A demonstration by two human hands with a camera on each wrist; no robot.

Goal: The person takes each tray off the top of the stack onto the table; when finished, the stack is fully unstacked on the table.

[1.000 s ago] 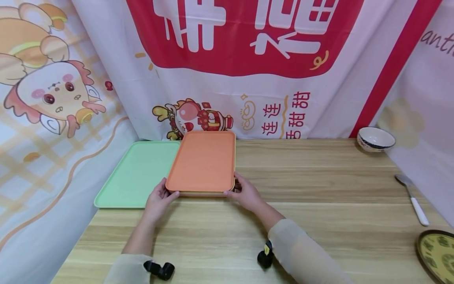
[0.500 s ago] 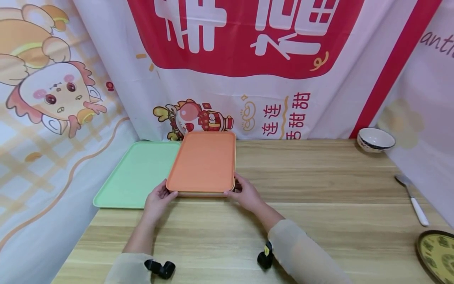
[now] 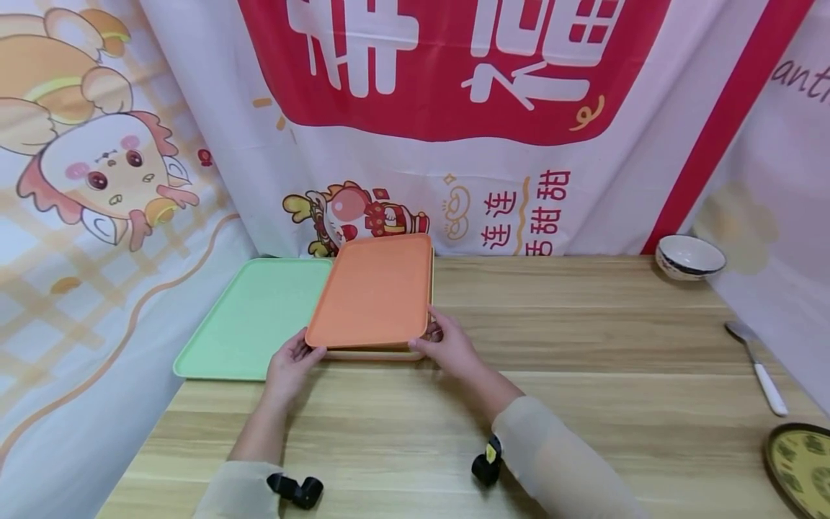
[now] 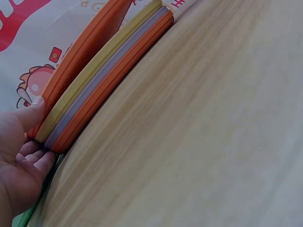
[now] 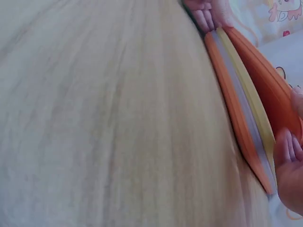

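Note:
An orange tray (image 3: 372,292) tops a stack, its near right corner raised so a gap opens beneath it. Below lie a yellow tray (image 5: 247,84), a greyish-purple tray (image 5: 242,101) and another orange tray (image 5: 231,100). My left hand (image 3: 288,364) grips the near left corner, thumb on the top tray's edge and fingers low against the stack. At the near right corner, my right hand (image 3: 452,351) pinches the upper tray between thumb and fingers. A green tray (image 3: 253,321) lies flat to the left, partly covered by the stack.
At the back right of the wooden table (image 3: 551,317) stands a white bowl (image 3: 690,256) with a dark pattern. A white-handled spoon (image 3: 768,386) lies in front of it. A round yellow patterned plate (image 3: 804,461) is cut off at the right edge. Printed cloth (image 3: 603,180) hangs behind.
The right hand has lifted the near right corner of the top orange tray off the stack. The left hand stays at its corner.

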